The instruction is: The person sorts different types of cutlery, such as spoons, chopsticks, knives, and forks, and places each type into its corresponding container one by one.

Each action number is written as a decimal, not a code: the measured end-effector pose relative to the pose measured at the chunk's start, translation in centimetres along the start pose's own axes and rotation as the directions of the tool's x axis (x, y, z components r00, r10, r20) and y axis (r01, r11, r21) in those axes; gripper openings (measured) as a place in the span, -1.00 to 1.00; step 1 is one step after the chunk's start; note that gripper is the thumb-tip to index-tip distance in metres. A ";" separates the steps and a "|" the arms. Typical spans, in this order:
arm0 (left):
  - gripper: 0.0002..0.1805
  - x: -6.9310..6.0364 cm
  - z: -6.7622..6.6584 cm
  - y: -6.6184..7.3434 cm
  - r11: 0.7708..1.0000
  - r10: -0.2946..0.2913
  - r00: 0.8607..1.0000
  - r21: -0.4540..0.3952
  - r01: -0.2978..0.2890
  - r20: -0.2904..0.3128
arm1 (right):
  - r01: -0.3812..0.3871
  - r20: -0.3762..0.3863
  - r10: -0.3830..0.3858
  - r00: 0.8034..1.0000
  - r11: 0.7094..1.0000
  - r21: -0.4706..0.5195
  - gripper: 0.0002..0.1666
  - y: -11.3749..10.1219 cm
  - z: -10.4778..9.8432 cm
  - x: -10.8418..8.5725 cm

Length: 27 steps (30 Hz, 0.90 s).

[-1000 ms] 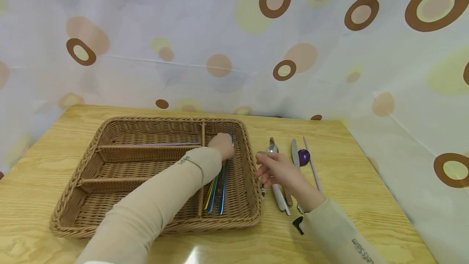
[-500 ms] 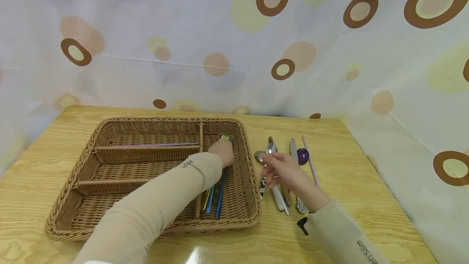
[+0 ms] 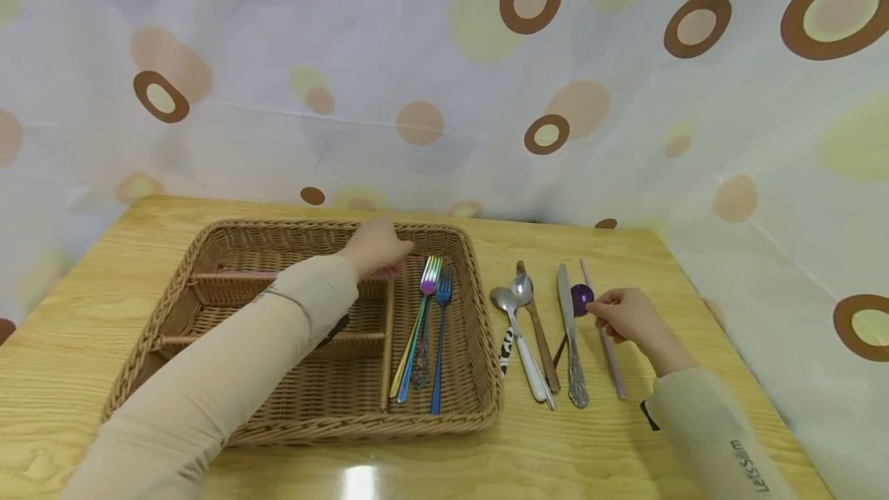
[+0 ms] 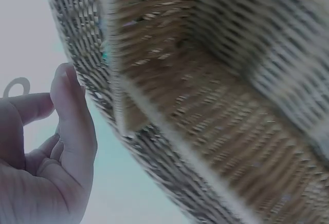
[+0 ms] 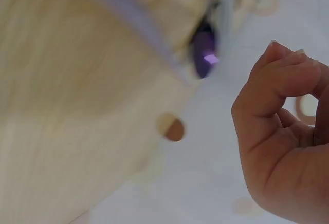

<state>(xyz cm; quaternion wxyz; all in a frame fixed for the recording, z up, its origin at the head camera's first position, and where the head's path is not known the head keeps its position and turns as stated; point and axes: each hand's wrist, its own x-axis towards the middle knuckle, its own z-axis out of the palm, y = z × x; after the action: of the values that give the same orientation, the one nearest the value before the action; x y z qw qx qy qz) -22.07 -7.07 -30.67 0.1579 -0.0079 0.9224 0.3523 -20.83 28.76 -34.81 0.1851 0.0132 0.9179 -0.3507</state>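
Left hand (image 3: 378, 248) now off forks (image 3: 430, 280), right hand (image 3: 625, 316) by purple spoon (image 3: 581, 298) between knife (image 3: 569, 316) and lavender stick (image 3: 614, 370), fingers (image 5: 270, 77) loose, empty

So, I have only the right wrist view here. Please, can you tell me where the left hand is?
Observer: In the head view, the left hand appears over the far part of the basket.
Operator: Thank you. Is there any fork inside this basket?
Observer: Yes, a blue fork lies in its right part, tines pointing away from the person.
Operator: And is something next to it, outside?
Observer: Yes, a black-and-white handle lies on the table beside its right wall.
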 end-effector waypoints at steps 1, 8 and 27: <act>-0.53 -0.2 -0.2 -0.5 1.000 -0.008 1.000 -0.014 0.008 0.005 | -0.014 0.000 0.014 1.000 0.999 -0.034 -0.65 0.5 -0.1 0.2; -0.57 -1.0 -0.3 -1.8 1.000 -0.011 1.000 -0.016 0.011 0.011 | -0.053 -0.021 0.050 0.999 0.977 -0.205 -0.67 2.7 -0.1 1.8; -0.60 -1.3 -0.1 -1.9 1.000 -0.025 1.000 -0.016 0.025 0.005 | -0.106 0.012 0.110 0.994 0.980 -0.167 -0.70 4.1 -0.9 2.6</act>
<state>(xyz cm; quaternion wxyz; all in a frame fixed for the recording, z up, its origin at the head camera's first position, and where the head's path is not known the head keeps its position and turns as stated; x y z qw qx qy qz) -20.64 -8.65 -31.42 0.1643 -0.0198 0.9190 0.3578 -22.91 32.17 -37.74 0.2140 0.0439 0.9398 -0.2627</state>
